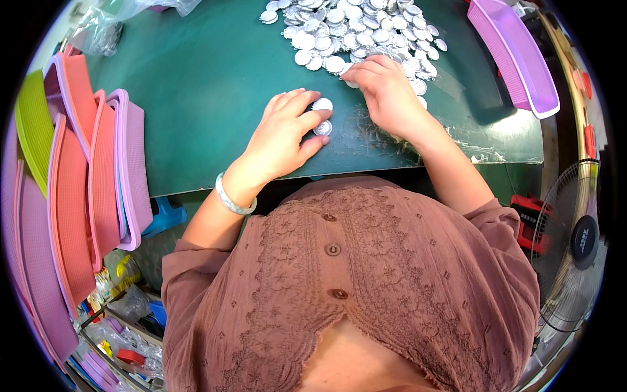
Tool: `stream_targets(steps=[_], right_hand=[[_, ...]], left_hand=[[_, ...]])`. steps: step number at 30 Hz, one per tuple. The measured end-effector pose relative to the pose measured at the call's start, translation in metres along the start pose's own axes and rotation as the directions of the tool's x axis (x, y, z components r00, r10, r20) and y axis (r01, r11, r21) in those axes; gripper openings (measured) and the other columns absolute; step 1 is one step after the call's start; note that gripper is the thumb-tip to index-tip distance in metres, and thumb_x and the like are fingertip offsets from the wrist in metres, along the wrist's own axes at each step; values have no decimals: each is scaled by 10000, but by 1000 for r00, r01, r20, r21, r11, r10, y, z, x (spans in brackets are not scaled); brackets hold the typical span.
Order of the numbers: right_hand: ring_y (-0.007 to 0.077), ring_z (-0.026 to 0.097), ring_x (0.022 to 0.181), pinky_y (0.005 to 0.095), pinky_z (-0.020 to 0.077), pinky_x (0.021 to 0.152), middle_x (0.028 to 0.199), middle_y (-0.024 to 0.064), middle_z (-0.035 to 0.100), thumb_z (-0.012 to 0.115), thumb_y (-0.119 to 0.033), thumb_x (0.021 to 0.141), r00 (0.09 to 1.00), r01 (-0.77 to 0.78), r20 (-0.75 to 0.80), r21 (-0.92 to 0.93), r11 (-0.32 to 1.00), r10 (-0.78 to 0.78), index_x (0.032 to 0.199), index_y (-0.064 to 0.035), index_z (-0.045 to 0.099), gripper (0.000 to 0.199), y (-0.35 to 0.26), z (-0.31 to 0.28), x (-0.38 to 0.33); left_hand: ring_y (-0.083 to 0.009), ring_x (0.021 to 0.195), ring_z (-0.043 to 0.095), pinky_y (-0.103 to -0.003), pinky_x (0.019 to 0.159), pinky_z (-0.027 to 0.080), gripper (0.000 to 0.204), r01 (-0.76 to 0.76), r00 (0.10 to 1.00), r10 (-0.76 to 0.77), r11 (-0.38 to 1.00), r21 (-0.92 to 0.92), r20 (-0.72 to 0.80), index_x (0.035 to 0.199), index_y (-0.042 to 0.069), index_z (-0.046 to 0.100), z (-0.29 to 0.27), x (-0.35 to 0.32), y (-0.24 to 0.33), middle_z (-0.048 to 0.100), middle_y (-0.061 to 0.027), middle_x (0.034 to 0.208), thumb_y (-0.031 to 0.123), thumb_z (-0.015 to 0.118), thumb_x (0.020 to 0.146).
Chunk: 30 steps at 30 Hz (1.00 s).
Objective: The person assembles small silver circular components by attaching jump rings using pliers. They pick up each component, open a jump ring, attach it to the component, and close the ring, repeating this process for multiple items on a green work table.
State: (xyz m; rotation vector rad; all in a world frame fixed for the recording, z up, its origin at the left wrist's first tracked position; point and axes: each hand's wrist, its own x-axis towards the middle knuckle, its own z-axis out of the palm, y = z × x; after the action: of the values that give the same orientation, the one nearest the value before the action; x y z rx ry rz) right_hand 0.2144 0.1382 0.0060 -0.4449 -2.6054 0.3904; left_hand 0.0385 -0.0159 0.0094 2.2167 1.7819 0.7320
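Note:
A heap of round silver-coloured metal discs with small loops at their rims (356,29) lies on the far part of the green table. My left hand (281,134) rests near the table's front edge, its thumb and index finger closed around one silver disc (323,128). Another disc (322,104) shows just beyond, by the fingertips. At the near side of the heap is my right hand (392,95), fingers bent down and pinched on a disc (350,76). Part of that disc is hidden under the fingers. A pale bangle (234,195) circles my left wrist.
The green table (196,98) has a scuffed front edge. At the left stand stacked plastic baskets (104,170) in orange, purple and green. One purple basket (516,59) sits at the right. Clear plastic bags (98,29) lie back left. A fan (568,248) stands lower right.

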Motion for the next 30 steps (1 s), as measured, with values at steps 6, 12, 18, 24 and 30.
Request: stream_targets(steps=[6, 12, 18, 24, 30], right_hand=[[273, 533, 1067, 409, 393, 941, 1105, 89, 623, 646, -58, 765, 997, -29, -77, -71, 997, 23, 1089, -48, 631, 325, 0, 11, 10], [269, 512, 1098, 409, 376, 942, 1140, 33, 625, 693, -58, 734, 995, 24, 95, -55, 998, -19, 1071, -93, 653, 341, -12, 7, 7], [259, 513, 1086, 406, 374, 942, 1104, 17, 618, 712, -38, 694, 986, 74, 147, 68, 995, -84, 1063, -99, 653, 379, -16, -1, -1], [275, 499, 1105, 421, 373, 964, 1133, 66, 575, 702, -51, 712, 984, 117, 125, 71, 991, -125, 1095, -66, 631, 390, -15, -1, -3], [280, 492, 1110, 422, 386, 952, 1123, 67, 577, 692, -72, 732, 991, 93, 84, 90, 992, -101, 1073, -66, 637, 345, -13, -5, -10]], left_hand=[[-338, 1117, 543, -410, 956, 426, 295, 58, 998, -58, 998, 12, -37, 1024, 51, 647, -10, -12, 1, 573, -156, 1182, 113, 718, 744], [-333, 1089, 557, -411, 938, 434, 287, 133, 991, -132, 990, 47, -30, 1001, 36, 640, -19, -21, 2, 581, -155, 1168, 96, 713, 730], [-329, 1072, 554, -416, 936, 422, 338, 142, 987, -137, 989, 49, -88, 1046, 32, 626, -18, -21, 0, 578, -149, 1175, 123, 715, 733], [-319, 1049, 546, -408, 919, 413, 369, 125, 981, -117, 991, 44, -154, 1099, 38, 626, -1, -3, 2, 582, -137, 1144, 158, 712, 761], [-288, 926, 547, -400, 832, 415, 270, 196, 974, -187, 979, 55, -131, 980, 44, 646, 10, 20, 8, 584, -95, 959, 127, 735, 740]])
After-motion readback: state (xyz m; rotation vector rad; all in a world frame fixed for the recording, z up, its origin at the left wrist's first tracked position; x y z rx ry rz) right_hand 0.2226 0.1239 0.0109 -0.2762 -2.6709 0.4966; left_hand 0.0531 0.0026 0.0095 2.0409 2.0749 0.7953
